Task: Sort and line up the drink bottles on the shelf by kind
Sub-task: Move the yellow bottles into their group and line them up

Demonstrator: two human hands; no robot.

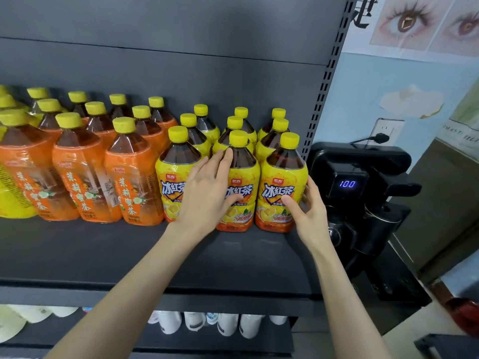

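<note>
1. The yellow-label bottles (234, 151) stand upright in three files of three at the right end of the shelf (103, 255). All have yellow caps and dark tea showing above the labels.
2. The middle front bottle (242, 213) is clasped by the left hand (207, 190). The hand is spread wide, its fingers (220, 158) lying nearly straight up the bottle's 9 o'clock flank to the shoulder. They fill the gap beside the left front bottle (171, 182), and the thumb crosses the label.
3. The right front bottle (280, 182) is held by the right hand (311, 211). The thumb presses the lower label, and the fingers curl round the 3 o'clock side, their tips hidden behind the bottle.
4. We see both forearms rising from 6 o'clock, well apart at the lower edge and closer at the wrists.
5. The orange-label bottles (85, 177) stand at 9 o'clock of the yellow group, just beside it. They are upright in files running back to the rear panel, and we cannot tell how far the files go past the left edge.
6. At 6 o'clock, a lower shelf (103, 340) carries white bottles (228, 323), seen from above.
7. At 3 o'clock, beside the shelf upright, a black machine (363, 177) shows "100" on its display. A wall socket (386, 130) with a plug is above it.
8. At 1 o'clock, a poster (414, 22) of eyes hangs on the wall.
</note>
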